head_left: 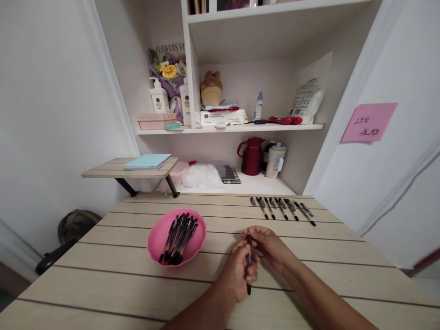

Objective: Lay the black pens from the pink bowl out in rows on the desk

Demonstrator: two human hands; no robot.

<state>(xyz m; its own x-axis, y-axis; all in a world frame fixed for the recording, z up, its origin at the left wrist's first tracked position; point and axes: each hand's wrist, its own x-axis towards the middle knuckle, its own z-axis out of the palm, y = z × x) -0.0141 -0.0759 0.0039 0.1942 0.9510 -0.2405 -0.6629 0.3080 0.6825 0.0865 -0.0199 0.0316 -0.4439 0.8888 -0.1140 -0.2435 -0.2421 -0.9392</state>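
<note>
Item: one slim black pen, held upright-leaning over the near part of the pale wooden-plank desk. It is clasped in the left hand, fingers wrapped round the barrel, the lower end left protruding below. Its upper end is pinched by the fingertips of the right hand.

Item: one round pink bowl with a scalloped rim, set on the desk to the left of both hands. A heaped bundle of black-capped, clear-barrelled pens is contained in it.

Item: one row of black-and-clear pens, laid slantwise at the far right of the desk; shorter pieces seem to be included, though they are too small to be identified.
</note>
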